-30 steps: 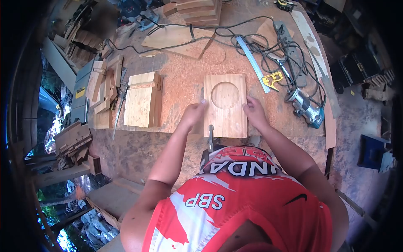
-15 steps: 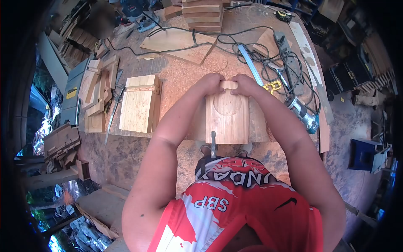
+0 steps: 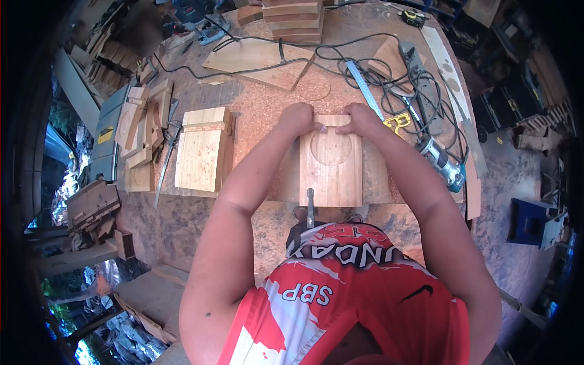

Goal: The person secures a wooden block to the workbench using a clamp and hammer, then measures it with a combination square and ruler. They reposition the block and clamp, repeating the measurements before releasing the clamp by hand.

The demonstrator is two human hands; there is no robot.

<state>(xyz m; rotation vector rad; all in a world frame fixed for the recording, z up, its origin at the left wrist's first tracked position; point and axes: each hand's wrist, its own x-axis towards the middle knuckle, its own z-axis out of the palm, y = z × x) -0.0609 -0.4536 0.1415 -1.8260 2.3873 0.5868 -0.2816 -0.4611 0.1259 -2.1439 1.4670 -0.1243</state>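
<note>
A pale wooden board [image 3: 331, 182] with a shallow round recess [image 3: 331, 149] lies at the front edge of the workbench. At its near edge, left of centre, stands a clamp [image 3: 310, 204]. My left hand [image 3: 300, 118] is closed round the board's far left corner, thumb on the top face. On the far right corner my right hand [image 3: 361, 118] grips in the same way, its thumb pointing inward. The fingers under and beyond the corners are hidden. Wood shavings [image 3: 261, 91] cover the bench beyond the hands.
Stacked boards [image 3: 202, 149] stand to the left, beside a bar clamp [image 3: 165, 161] and wooden pieces [image 3: 143, 125]. On the right lie a router [image 3: 443, 163], a combination square [image 3: 365, 88] and tangled black cable [image 3: 340, 58]. A tape measure [image 3: 413, 18] is at the back right.
My hands have moved slightly apart toward the board's far corners, so more of its far end shows between them. The thumbs now lie on the top face. The view has shifted a little.
</note>
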